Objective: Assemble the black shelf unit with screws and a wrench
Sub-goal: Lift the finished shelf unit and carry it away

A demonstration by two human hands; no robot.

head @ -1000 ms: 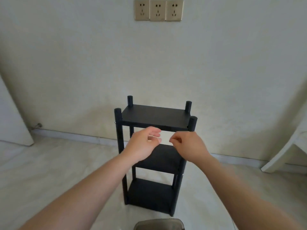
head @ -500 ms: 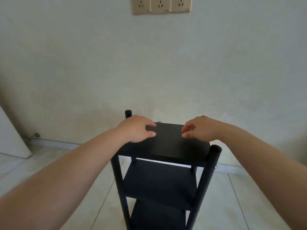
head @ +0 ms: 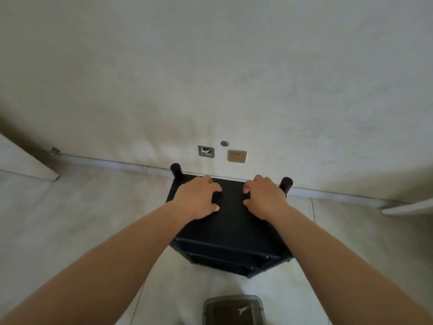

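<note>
Head view, looking steeply down. The black shelf unit (head: 230, 231) is seen standing upright on the tiled floor (head: 89, 221), close to the pale wall (head: 210, 78), with its top shelf facing the camera and the lower tiers partly visible beneath the near edge. Two round post ends are shown rising above the far corners, the far left post (head: 175, 170) and the far right post (head: 285, 185). The left hand (head: 198, 199) is laid palm down on the left part of the top shelf, fingers bent with their tips touching the surface; nothing is pinched in this grip. The right hand (head: 263, 198) is laid likewise on the right part, fingers curled loosely onto the board, nothing being held. The two hands are set apart, a bare strip of shelf being left between them. A gold wall socket (head: 237, 156), an open wall box (head: 206, 151) and a small round fitting (head: 224, 143) are seen low on the wall behind the unit. A grey plastic container (head: 234, 309) is placed on the floor near the bottom edge, with a small pale metal piece (head: 242, 309) lying inside; its kind cannot be told
</note>
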